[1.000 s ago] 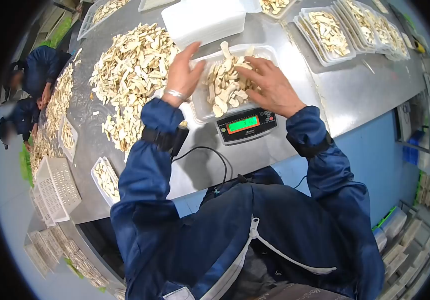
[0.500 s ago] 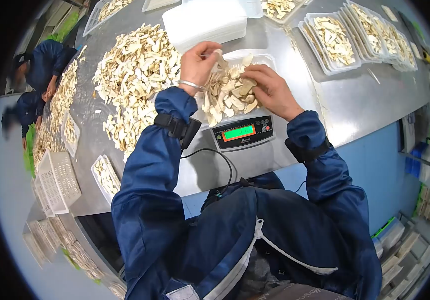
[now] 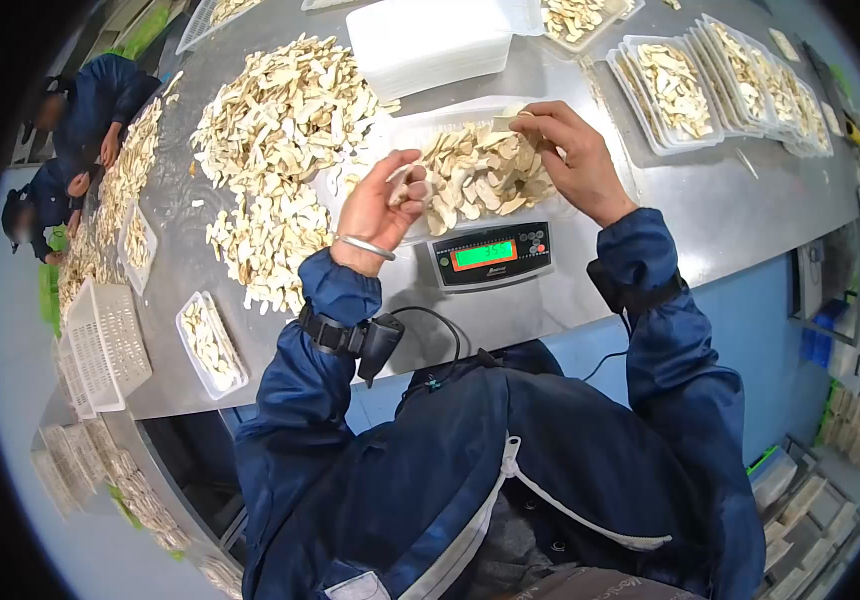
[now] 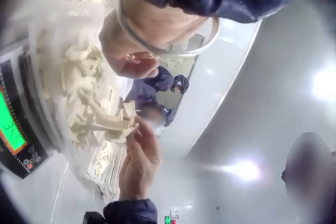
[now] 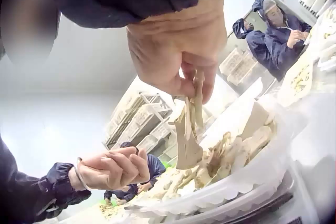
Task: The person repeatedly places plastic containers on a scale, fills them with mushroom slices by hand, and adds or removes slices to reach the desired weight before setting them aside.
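Observation:
Sliced dried mushrooms heap up in a clear plastic tray, which stands on a scale with a lit green display. Over the tray's right side, my right hand pinches several slices between thumb and fingers; they hang just above the heap. At the tray's left edge my left hand has its fingers curled round a pale slice, partly hidden by the fingers. In the left wrist view the right hand grips slices beside the heap.
A large loose mushroom pile lies left of the tray. Stacked white trays stand behind it, filled trays at the back right. A small filled tray and baskets are left; two people work there.
My left hand has moved down and left from over the heap to its edge. The right hand has risen from the heap, now pinching slices. The scale's reading has dropped.

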{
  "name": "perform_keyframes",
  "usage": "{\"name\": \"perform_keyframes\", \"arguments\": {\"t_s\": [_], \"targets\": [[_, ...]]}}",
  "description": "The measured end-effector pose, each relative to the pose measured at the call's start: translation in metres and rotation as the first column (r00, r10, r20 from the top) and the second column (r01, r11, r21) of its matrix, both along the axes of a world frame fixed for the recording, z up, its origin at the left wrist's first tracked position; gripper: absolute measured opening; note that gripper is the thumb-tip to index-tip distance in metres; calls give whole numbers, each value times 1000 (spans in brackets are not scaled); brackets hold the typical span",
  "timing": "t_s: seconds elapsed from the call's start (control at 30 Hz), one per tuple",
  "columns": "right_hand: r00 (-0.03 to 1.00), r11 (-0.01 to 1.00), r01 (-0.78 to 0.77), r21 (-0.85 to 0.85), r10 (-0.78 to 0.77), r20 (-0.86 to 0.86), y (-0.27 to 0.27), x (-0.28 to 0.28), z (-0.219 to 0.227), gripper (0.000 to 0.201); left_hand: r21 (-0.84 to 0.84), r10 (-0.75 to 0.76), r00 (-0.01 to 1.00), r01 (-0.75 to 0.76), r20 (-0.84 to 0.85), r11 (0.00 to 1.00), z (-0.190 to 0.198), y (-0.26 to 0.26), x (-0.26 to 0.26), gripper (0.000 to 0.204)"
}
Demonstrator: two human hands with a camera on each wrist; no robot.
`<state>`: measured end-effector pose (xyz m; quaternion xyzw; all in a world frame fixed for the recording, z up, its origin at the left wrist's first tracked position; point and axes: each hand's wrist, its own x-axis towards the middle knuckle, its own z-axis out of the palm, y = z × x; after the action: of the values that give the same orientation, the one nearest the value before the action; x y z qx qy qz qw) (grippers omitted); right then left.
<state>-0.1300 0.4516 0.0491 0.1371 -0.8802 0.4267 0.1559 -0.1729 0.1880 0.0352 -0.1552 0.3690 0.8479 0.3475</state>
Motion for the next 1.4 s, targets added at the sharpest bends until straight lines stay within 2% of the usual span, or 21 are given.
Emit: {"name": "perform_keyframes", "arguments": {"t_s": [0.1, 0.27, 0.33, 0.43, 0.5, 0.57, 0.6, 0.63, 0.7, 0.77, 0.9, 0.93, 0.97, 1.0, 1.03, 1.1, 1.2, 1.23, 1.27, 1.33, 1.4], "targets": [[1000, 1000, -11, 2, 11, -11, 1, -2, 6, 40, 31, -136, 983, 141, -122, 989, -3, 3, 12, 25], [998, 991, 40, 125, -34, -48, 5, -7, 31, 35, -40, -174, 963, 170, -204, 985, 5, 3, 17, 23], [999, 998, 32, 51, -31, -22, -1, -5, 52, 34, -124, -197, 945, 170, -261, 978, 8, 4, 16, 31], [993, 987, -114, -116, 117, 17, -19, -4, 63, 32, -31, -213, 961, 211, -176, 977, 27, 17, 26, 44], [958, 932, -279, -231, 288, 6, -50, 4, 73, 31, 195, -278, 941, 315, -195, 929, 21, 16, 26, 57], [933, 936, -340, -94, 348, 93, -78, 12, 78, 30, 462, -246, 948, 315, -203, 829, 18, 10, 32, 69], [932, 939, -338, -68, 344, 116, -87, 16, 78, 29, 454, -176, 973, 225, -148, 862, 11, 2, 38, 69], [947, 948, -317, -12, 317, 49, -90, 17, 77, 30, 600, -213, 963, 271, -168, 753, 4, -5, 35, 65], [967, 974, -220, -53, 210, -147, -75, 18, 74, 30, 565, -192, 977, 211, -93, 798, -1, -34, 36, 59], [991, 988, -100, -115, 89, -98, -47, 22, 70, 25, 602, -62, 984, 153, -169, 784, -11, -77, 29, 53], [977, 971, 206, -121, -197, 80, 5, 43, 38, 18, 210, 227, 901, -157, -370, 965, 3, -176, 7, 50], [960, 961, 265, -78, -255, 118, 15, 51, 32, 18, -62, 264, 862, -320, -433, 945, 12, -182, 7, 52], [937, 946, 322, -34, -313, 153, 22, 59, 25, 18, -314, 275, 818, -471, -505, 824, 20, -189, 4, 53], [918, 932, 361, -15, -353, 179, 28, 66, 17, 18, -397, 225, 823, -468, -522, 790, 0, -221, -12, 55], [896, 916, 401, 5, -394, 203, 33, 73, 9, 18, -573, 218, 820, -535, -529, 622, -4, -230, -18, 53], [867, 893, 449, 36, -445, 225, 35, 82, -2, 17, -696, -48, 708, -675, -704, 246, -16, -248, -33, 42], [852, 873, 481, 77, -486, 191, 32, 89, -9, 14, -583, -117, 585, -727, -802, 362, -9, -209, -19, 29], [853, 872, 478, 104, -489, 185, 31, 89, -11, 14, -590, -189, 578, -655, -794, 472, 0, -186, -9, 22], [853, 871, 474, 130, -491, 177, 30, 89, -14, 14, -532, -127, 605, -559, -786, 636, -6, -157, -1, 19], [860, 871, 470, 144, -489, 149, 30, 89, -15, 12, -579, -234, 597, -491, -768, 651, -10, -106, 19, 14], [857, 868, 477, 135, -494, 145, 35, 92, -16, 12, -632, -343, 546, -527, -764, 568, -16, -71, 31, 13]]}}
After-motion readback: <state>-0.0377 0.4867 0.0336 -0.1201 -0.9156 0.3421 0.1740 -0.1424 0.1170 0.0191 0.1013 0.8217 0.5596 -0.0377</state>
